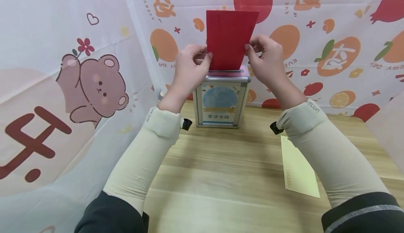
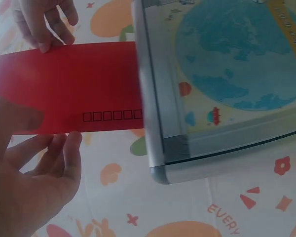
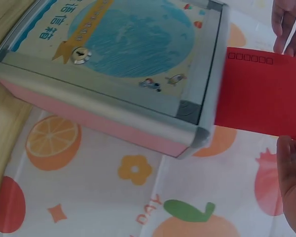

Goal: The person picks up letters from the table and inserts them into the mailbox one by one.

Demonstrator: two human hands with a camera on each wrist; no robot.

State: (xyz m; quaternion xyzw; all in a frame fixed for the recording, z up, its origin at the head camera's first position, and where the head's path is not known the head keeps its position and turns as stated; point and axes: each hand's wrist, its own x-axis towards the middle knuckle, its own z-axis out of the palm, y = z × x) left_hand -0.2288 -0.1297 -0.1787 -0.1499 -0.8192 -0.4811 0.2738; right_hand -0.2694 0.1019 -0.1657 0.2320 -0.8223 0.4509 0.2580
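Upright above the mailbox (image 1: 220, 101), a red envelope (image 1: 230, 38) has its lower edge at the slot in the box's pink top. My left hand (image 1: 190, 66) pinches the envelope's left edge between thumb and fingers. On the opposite edge, my right hand (image 1: 267, 59) pinches it the same way. Printed postcode squares show near the end by the box in both wrist views. The mailbox has a silver metal frame and a front panel with a blue globe picture; a small round lock (image 3: 81, 55) is visible in the right wrist view.
A pale yellow envelope (image 1: 298, 170) lies on the wooden table (image 1: 221, 177), partly under my right forearm in the head view. Fruit-printed cloth (image 1: 315, 29) hangs right behind the mailbox, and a cloth with a bear print (image 1: 98, 85) hangs on the left.
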